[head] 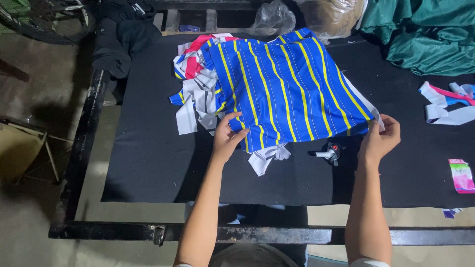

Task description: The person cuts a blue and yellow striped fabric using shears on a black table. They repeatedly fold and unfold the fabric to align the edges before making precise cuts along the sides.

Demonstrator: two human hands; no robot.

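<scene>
A blue cloth piece with yellow and thin white stripes (287, 89) lies spread on a black-covered table (153, 163). My left hand (226, 138) pinches its near left corner. My right hand (380, 139) grips its near right corner at the edge. Under and left of the cloth sits a heap of white, blue and pink fabric strips (198, 94). More white strips (267, 157) poke out below the cloth's near edge. A small black and white tool with a red spot (330, 153) lies on the table between my hands.
White, pink and blue strips (448, 104) lie at the right edge, with a small pink packet (461, 175) nearer me. Green fabric (425, 34) is piled at the far right, clear plastic bags (277, 17) at the back, dark clothing (118, 34) at the far left. A black metal frame (277, 233) runs along the near side.
</scene>
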